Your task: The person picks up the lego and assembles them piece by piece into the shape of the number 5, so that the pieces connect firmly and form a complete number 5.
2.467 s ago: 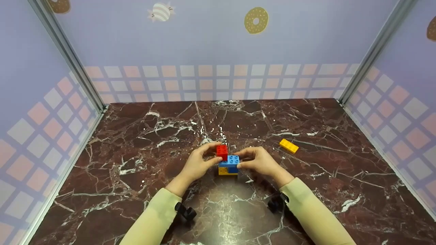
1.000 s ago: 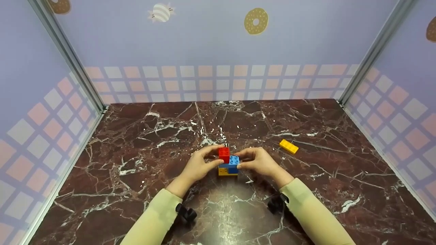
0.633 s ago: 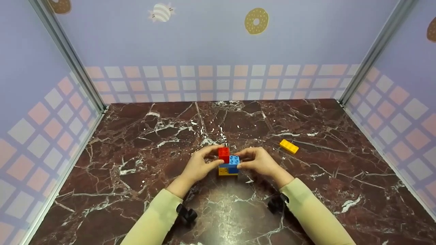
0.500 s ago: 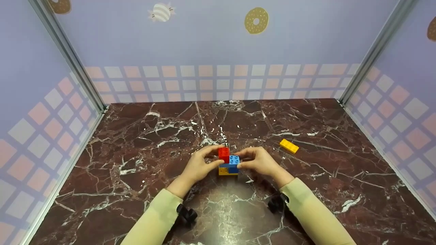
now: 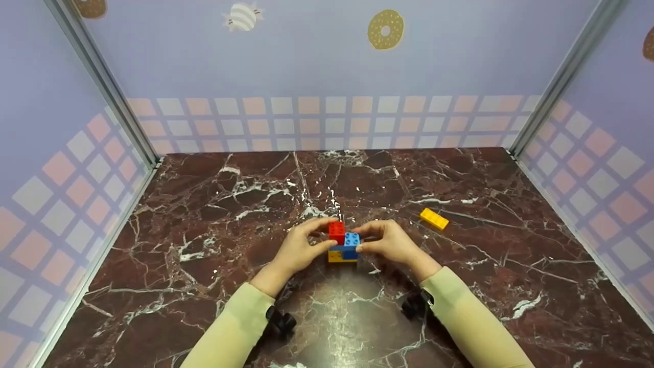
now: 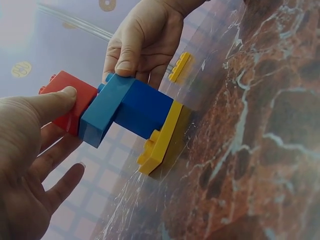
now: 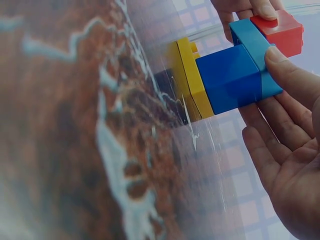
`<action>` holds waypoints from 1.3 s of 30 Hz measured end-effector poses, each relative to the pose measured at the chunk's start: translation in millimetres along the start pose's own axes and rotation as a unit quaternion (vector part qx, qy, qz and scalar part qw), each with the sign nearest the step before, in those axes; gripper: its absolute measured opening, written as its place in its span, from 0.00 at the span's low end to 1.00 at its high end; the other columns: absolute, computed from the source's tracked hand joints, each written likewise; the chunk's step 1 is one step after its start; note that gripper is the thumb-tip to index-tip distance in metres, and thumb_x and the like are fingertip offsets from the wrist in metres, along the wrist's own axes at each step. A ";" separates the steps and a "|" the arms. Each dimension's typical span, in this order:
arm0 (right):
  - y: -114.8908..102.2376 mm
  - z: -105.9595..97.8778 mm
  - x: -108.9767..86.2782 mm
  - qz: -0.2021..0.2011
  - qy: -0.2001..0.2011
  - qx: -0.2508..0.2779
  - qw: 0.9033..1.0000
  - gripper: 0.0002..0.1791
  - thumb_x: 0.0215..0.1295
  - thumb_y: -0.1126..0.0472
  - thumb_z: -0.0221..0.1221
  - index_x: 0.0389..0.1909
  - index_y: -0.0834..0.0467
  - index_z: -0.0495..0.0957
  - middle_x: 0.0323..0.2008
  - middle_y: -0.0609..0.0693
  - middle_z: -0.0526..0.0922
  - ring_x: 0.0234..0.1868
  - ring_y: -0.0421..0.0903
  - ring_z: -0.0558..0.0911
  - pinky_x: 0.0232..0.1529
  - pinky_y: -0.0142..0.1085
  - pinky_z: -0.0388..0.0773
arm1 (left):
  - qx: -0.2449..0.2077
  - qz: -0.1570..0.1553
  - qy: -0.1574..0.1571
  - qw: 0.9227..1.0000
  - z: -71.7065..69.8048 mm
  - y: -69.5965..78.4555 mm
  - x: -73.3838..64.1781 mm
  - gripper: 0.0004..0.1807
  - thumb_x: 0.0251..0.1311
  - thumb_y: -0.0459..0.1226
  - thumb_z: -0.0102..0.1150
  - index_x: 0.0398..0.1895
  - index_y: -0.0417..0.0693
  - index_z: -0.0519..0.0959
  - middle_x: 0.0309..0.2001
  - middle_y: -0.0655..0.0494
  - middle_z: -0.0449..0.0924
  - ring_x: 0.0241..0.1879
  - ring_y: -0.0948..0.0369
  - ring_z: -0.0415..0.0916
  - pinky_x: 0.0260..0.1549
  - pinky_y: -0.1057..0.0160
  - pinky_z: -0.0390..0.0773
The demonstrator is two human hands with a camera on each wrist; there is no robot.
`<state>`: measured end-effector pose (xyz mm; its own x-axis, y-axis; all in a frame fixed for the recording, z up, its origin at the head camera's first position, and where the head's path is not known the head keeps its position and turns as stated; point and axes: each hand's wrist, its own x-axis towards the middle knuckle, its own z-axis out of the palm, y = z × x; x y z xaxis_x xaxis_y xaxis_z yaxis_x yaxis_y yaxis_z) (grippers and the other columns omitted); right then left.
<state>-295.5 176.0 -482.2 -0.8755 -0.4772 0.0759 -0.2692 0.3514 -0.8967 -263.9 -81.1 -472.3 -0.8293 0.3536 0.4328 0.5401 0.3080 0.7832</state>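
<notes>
A small stack of toy bricks stands on the table between my hands. At its bottom lies a thin yellow brick [image 6: 161, 145], with a dark blue brick [image 7: 229, 77] on one end of it. Across the top of that sits a light blue brick [image 5: 352, 239], overhanging the yellow brick's bare studs. The red brick [image 5: 336, 232] rests on the light blue one's left half. My left hand [image 5: 301, 248] pinches the red brick between thumb and fingers. My right hand [image 5: 391, 245] pinches the right end of the light blue brick, its thumb in front.
A loose yellow brick [image 5: 434, 219] lies on the marbled table [image 5: 245, 214], to the right of and behind the stack. Patterned panels [image 5: 317, 61] enclose the table at the back and both sides. A black wrist camera [image 5: 281, 322] hangs at the left cuff.
My left hand has brought the red brick slightly right and toward me, and it now sits level on the light blue brick. The right hand holds its place. Little differs over the last second.
</notes>
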 end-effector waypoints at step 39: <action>1.3 2.3 1.1 -0.003 -0.003 0.024 1.000 0.21 0.60 0.66 0.72 0.54 0.67 0.84 0.50 0.66 0.88 0.46 0.53 0.88 0.41 0.27 0.85 | 0.055 0.033 0.011 0.998 -1.4 -6.9 -2.2 0.28 0.58 0.36 0.73 0.63 0.43 0.81 0.57 0.43 0.85 0.53 0.48 0.84 0.58 0.49 0.83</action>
<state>-295.8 174.1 -484.3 -0.8715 -0.4839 0.0795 -0.2555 0.3097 -0.9158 -266.0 -85.2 -478.1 -0.7934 0.3573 0.4927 0.6054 0.3795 0.6996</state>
